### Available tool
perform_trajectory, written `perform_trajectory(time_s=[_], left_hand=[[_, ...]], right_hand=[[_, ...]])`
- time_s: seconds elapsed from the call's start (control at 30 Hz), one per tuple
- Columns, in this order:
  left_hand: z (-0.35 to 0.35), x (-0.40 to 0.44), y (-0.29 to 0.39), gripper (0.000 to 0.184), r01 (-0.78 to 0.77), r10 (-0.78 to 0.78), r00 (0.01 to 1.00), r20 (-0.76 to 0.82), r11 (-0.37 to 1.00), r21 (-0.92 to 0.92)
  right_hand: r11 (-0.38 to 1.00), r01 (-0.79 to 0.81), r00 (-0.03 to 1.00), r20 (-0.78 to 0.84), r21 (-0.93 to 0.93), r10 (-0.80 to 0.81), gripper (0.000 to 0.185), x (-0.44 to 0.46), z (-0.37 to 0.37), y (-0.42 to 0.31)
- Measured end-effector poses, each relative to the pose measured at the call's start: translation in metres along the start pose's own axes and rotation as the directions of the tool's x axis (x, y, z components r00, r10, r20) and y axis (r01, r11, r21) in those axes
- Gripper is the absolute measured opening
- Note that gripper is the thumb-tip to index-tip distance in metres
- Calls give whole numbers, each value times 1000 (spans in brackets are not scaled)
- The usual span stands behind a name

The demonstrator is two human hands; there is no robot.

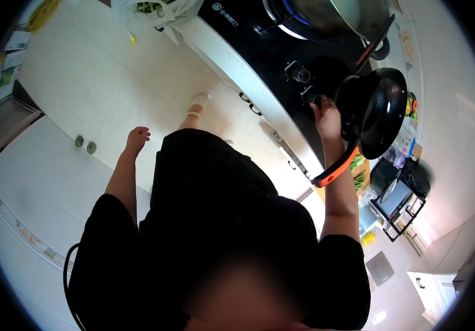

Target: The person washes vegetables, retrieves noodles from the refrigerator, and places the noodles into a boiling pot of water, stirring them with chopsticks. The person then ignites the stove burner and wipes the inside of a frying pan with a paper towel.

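Observation:
My right hand (327, 115) has its fingers closed on a stove knob (310, 96) at the front of the black gas stove (237, 38). Just above it is a second knob (301, 74). Beside that hand, a black frying pan (383, 113) rests on the stove, and its orange and black handle (338, 170) passes over my right forearm. Blue flame shows under a large steel pot (353, 16) at the top. My left hand (137, 138) hangs over the floor at the left, away from the stove, with its fingers curled and nothing visible in them.
A pair of dark chopsticks (375, 45) lies across the pot's side. Green vegetables (360, 174) lie on a board beyond the pan handle, near a black rack (405, 215). A plastic bag with greens (163, 11) is at the top. White drawers run below the counter edge (248, 71).

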State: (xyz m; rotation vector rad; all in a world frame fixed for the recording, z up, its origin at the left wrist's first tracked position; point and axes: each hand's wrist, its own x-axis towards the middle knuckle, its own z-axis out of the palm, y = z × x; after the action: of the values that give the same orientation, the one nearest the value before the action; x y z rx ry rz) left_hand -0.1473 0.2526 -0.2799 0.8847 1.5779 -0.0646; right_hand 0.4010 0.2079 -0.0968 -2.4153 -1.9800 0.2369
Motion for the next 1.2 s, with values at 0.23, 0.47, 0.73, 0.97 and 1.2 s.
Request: perform_trajectory(time_s=[0.23, 0.47, 0.73, 0.97, 1.2], left_hand=[[-1, 9, -14, 25, 8, -7, 1000, 16, 999, -33], [-2, 11, -14, 27, -3, 4, 999, 35, 1000, -19], [-10, 3, -17, 25, 50, -51, 999, -15, 995, -87], [-16, 3, -39, 27, 90, -91, 996, -9, 992, -87], [-11, -7, -29, 26, 65, -71, 997, -27, 980, -187]], right_hand=[[999, -23, 999, -36, 34, 24, 31, -1, 6, 3], [920, -388, 922, -6, -60, 388, 36, 0, 21, -8], [871, -440, 842, 435, 216, 318, 34, -122, 31, -35], [797, -507, 579, 815, 327, 34, 19, -79, -185, -111], [767, -594, 447, 693, -243, 566, 30, 54, -55, -21]])
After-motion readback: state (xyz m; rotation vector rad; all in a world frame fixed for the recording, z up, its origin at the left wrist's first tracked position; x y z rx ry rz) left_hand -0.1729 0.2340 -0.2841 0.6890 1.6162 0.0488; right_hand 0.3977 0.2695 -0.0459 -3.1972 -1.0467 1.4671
